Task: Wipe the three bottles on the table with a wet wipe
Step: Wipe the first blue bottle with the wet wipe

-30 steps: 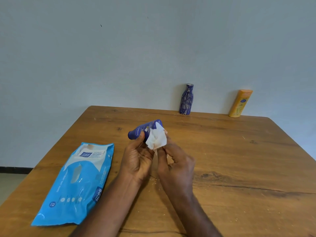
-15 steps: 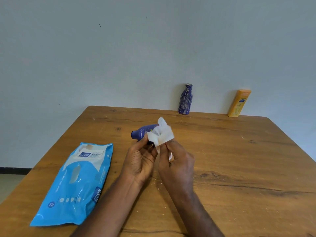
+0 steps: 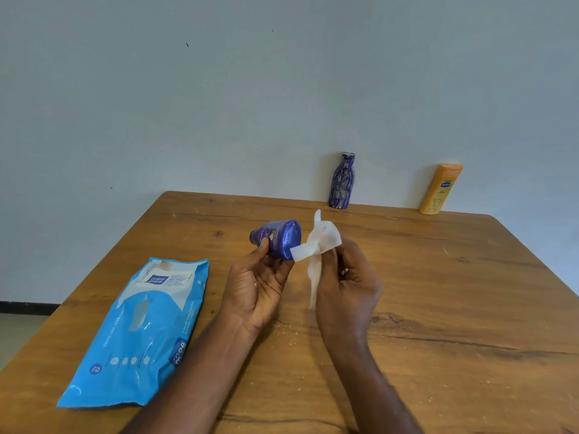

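Left hand [image 3: 257, 286] grips the blue bottle [image 3: 279, 239], tipped on its side; right hand [image 3: 346, 286] pinches the bunched wipe [image 3: 319, 245] beside its base. Best to spread the wipe flat and turn the bottle while rubbing

Head view, forward-down, close over table [image 3: 438, 277] — wall [image 3: 282, 89] behind

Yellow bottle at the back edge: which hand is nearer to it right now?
Right. The right hand, pinching the wet wipe, sits mid-table, toward the yellow bottle. The left hand, gripping the blue bottle, is farther left.
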`<state>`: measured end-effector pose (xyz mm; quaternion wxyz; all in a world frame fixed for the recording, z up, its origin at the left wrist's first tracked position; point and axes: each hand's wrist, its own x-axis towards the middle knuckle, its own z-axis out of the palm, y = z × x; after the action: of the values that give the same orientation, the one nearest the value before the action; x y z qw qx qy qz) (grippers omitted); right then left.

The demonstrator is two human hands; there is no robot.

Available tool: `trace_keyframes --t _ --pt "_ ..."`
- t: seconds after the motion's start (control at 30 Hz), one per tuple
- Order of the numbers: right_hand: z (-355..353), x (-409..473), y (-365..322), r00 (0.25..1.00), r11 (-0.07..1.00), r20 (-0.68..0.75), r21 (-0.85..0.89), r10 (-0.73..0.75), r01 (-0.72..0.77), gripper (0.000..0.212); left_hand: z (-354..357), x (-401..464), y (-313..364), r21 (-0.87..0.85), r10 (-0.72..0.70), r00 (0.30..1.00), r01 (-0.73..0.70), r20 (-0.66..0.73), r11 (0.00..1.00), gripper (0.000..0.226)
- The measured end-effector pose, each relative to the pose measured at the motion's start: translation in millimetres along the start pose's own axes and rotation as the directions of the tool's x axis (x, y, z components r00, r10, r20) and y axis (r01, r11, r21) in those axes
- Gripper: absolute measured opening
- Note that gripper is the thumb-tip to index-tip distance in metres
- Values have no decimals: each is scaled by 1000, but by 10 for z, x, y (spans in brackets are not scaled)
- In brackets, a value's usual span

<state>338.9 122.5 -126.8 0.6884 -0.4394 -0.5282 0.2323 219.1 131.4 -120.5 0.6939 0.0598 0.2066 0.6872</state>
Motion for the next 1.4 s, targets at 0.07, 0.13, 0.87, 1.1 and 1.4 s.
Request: trace_keyframes --t 0.07,0.13,0.87,1.1,1.4 --pt "31 -2 -4 987 984 40 -78 -154 157 28 0 -20 -17 -5 -33 999 33 20 999 39" --pt "67 -16 15 960 952 110 -142 -257 271 33 10 -27 -34 7 -56 998 55 38 998 39" --pt "112 -15 37 939 908 245 -286 -241 307 52 -101 79 -11 77 -44 999 42 19 996 52" --pt "48 -126 33 939 923 245 -239 -243 301 34 -165 123 56 38 -18 999 16 49 999 77" --pt "-45 -25 49 989 992 145 -118 -18 36 30 -56 31 85 616 221 959 -284 178 735 47"
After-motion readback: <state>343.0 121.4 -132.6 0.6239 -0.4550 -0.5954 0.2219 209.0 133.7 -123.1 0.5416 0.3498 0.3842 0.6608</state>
